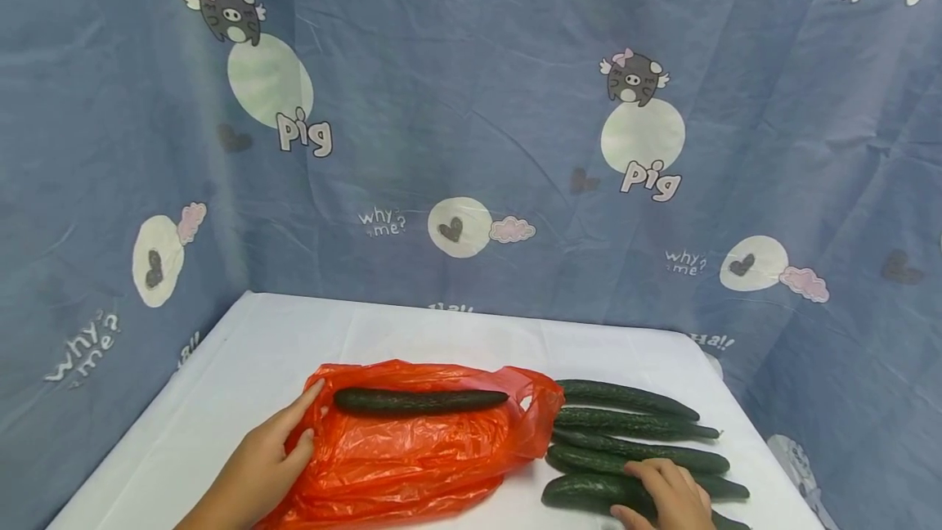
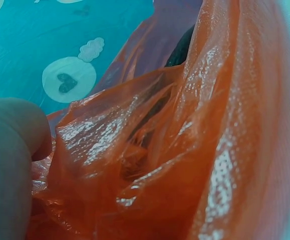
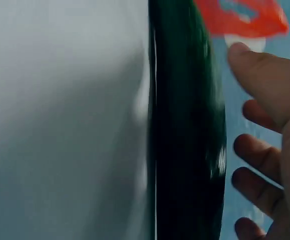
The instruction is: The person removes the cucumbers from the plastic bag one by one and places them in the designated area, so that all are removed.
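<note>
An orange-red plastic bag (image 1: 427,452) lies spread on the table, and one dark green cucumber (image 1: 419,401) rests along its far part. At the bag's left side, my left hand (image 1: 261,460) holds the edge between thumb and fingers. In the left wrist view, the crumpled plastic bag (image 2: 134,150) partly hides a cucumber (image 2: 180,47). Right of the bag several cucumbers (image 1: 640,424) lie side by side. My right hand (image 1: 670,497) is over the nearest cucumber (image 1: 589,491). In the right wrist view its fingers (image 3: 257,150) are spread, apart from the cucumber (image 3: 187,120).
A white-covered table (image 1: 412,325) holds everything. Behind it and at both sides hangs a blue printed cloth (image 1: 471,129). The bag's right end touches or overlaps the left tips of some cucumbers. White table surface lies left of the bag.
</note>
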Tool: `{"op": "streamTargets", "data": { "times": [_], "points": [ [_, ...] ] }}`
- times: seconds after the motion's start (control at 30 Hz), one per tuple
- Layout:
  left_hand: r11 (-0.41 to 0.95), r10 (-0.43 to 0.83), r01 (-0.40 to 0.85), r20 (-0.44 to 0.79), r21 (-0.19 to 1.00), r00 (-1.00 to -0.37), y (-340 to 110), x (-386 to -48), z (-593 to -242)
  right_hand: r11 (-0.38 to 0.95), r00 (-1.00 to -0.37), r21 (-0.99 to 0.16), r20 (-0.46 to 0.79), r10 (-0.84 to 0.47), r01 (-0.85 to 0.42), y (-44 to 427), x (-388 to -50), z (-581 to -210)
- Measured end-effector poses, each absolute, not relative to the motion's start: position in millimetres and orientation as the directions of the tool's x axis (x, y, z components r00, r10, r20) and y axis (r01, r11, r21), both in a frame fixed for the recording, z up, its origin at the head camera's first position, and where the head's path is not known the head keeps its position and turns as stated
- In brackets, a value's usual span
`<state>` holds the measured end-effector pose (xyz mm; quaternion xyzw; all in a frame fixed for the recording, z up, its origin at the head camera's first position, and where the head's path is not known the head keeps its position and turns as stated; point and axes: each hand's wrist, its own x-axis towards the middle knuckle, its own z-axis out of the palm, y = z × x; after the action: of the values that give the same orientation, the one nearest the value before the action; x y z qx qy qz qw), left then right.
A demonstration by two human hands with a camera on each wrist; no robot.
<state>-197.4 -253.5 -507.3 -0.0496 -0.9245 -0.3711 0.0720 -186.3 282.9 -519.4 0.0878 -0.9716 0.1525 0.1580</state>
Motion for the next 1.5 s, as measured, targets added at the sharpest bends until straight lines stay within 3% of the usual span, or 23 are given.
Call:
{"op": "streamTargets", "data": {
  "times": [0.13,0.23,0.53,0.8,0.93,1.5],
  "points": [
    [0.709,0.034,0.124,0.142,0.694,-0.989,-252.5,-198.2,-506.7,0.882,-0.823,-0.243,0.517,-0.233,-0.403,262.3,-188.8,-517.3],
    [0.704,0.029,0.112,0.129,0.702,-0.991,-252.4,-198.5,-506.0,0.811,-0.753,-0.258,0.584,-0.303,-0.526,243.3,-188.6,-507.3],
    [0.711,0.017,0.109,0.137,0.694,-0.99,-256.6,-199.9,-508.0,0.623,-0.691,-0.345,0.54,-0.48,-0.702,175.1,-194.1,-467.3],
    [0.719,0.038,0.149,0.176,0.679,-0.984,-253.5,-198.8,-511.5,0.663,-0.825,-0.494,0.375,-0.422,-0.563,120.5,-209.6,-460.9],
    [0.719,0.04,0.143,0.166,0.68,-0.985,-252.8,-199.6,-511.6,0.714,-0.875,-0.506,0.255,-0.412,-0.484,97.2,-224.9,-459.4],
    [0.734,0.035,0.146,0.177,0.663,-0.984,-254.0,-197.2,-509.0,0.809,-0.911,-0.421,0.139,-0.389,-0.41,25.3,-274.1,-473.5]
  ]
}}
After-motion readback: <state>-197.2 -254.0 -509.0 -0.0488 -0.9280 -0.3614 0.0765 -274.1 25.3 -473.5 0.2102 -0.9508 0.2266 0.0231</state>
